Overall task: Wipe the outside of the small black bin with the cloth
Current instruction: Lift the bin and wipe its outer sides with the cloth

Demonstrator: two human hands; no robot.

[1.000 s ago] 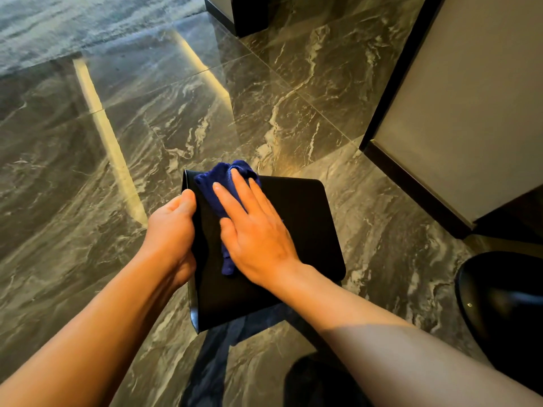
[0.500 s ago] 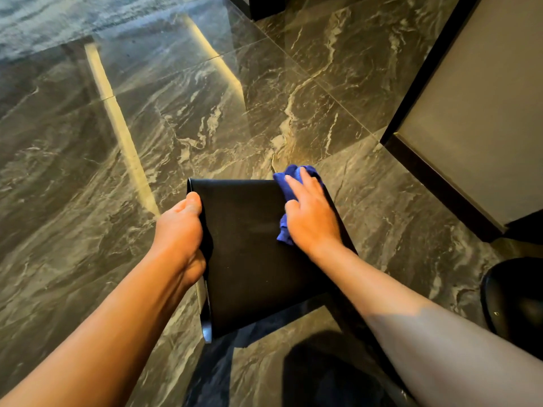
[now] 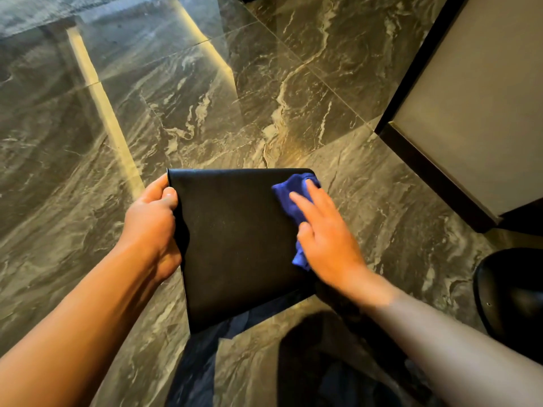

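The small black bin [image 3: 238,242] is held tipped above the marble floor, one flat side facing me. My left hand [image 3: 152,227] grips its left edge, thumb on the facing side near the top corner. My right hand [image 3: 326,239] lies flat on the bin's right side, fingers spread, pressing a blue cloth [image 3: 291,198] against the surface. Part of the cloth shows above my fingers near the top right corner and a bit below my thumb. The bin's opening is hidden.
Dark veined marble floor [image 3: 205,107] lies all around. A beige panel with a dark base [image 3: 470,113] stands at the right. A round black glossy object [image 3: 514,295] sits at the right edge. My dark-clothed legs [image 3: 264,362] are below the bin.
My right hand slid the cloth from the bin's upper left across to its right side. The left hand keeps its hold on the left edge, and the bin has turned slightly.
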